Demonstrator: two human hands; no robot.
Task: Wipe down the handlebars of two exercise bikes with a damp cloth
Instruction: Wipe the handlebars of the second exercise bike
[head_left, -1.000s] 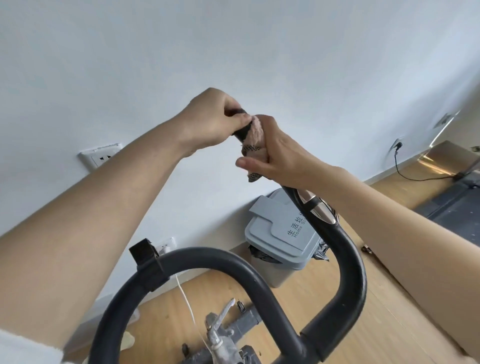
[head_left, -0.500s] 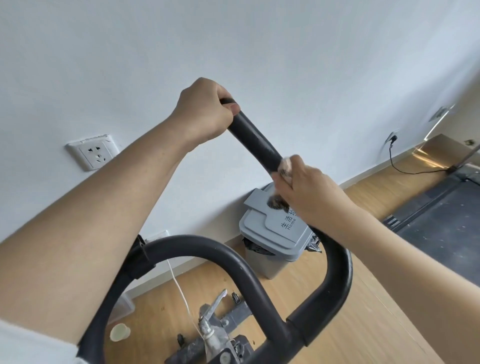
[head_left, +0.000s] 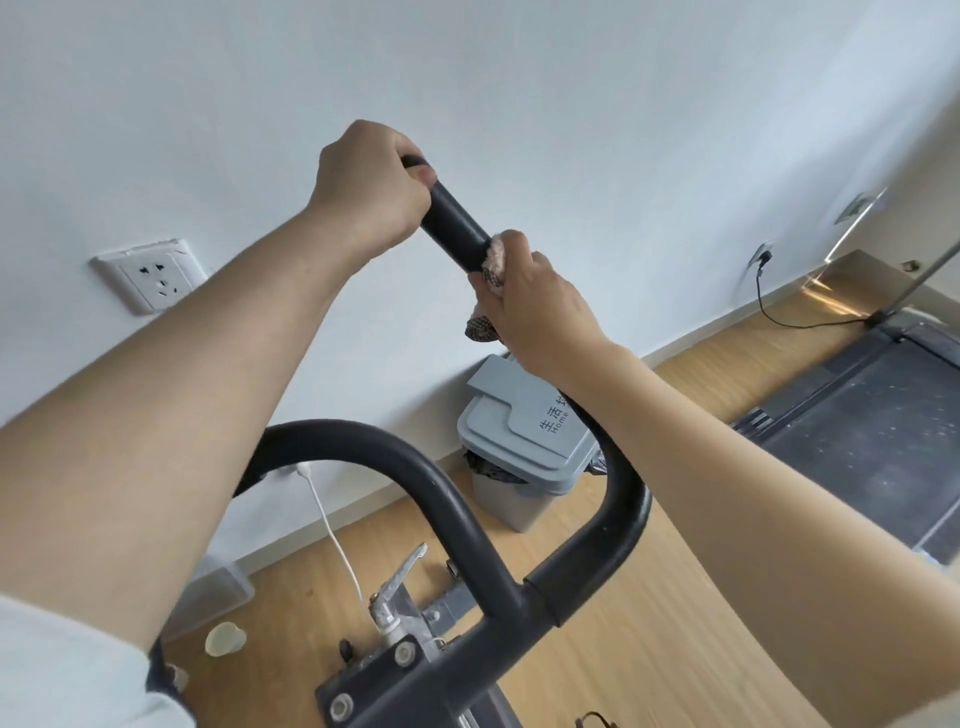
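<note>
The black handlebar (head_left: 457, 228) of an exercise bike is gripped by both hands. The left hand (head_left: 371, 189) is closed in a fist around the far tip of the bar's right-hand grip, thumb laid over the end. Just below it on the same grip, the right hand (head_left: 535, 312) is clenched around a pinkish cloth (head_left: 493, 260), which is pressed against the bar; a dark checked corner of the cloth (head_left: 479, 327) hangs out beneath the fingers. A short bare stretch of black grip is left visible between the two hands. The bar is seen curving down from the right hand into a loop and meeting the grey stem bracket (head_left: 374, 675) at the bottom of the view. Behind the bar, a grey lidded bin (head_left: 519, 441) stands on the wooden floor (head_left: 623, 649) against the white wall, where a socket (head_left: 148, 275) is mounted. A dark treadmill deck (head_left: 872, 436) lies at the right
</note>
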